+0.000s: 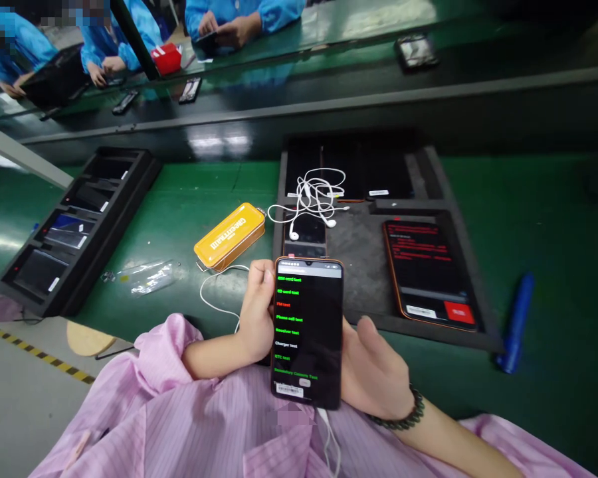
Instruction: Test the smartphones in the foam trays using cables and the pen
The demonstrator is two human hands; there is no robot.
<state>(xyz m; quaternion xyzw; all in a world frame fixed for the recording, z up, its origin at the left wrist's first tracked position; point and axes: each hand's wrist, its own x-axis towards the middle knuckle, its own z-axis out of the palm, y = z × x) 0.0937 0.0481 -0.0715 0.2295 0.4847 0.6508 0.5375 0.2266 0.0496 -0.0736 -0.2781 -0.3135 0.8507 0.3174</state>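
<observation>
Pink sleeves, and both hands clamped on one phone (307, 332): left hand (256, 312) wraps its left edge, right hand (373, 368) cups the right edge, thumb lifted clear. Screen's facing up, lit with green test lines, held over the lap at the worktop (553, 219) edge. Beyond: white cable (214, 302), yellow tin (229, 236), tangled earphones (313, 196) on a black tray (359, 252), second phone (428, 272) glowing red.

Glossy green workbench (553, 219) beside grey floor (14, 392).
</observation>
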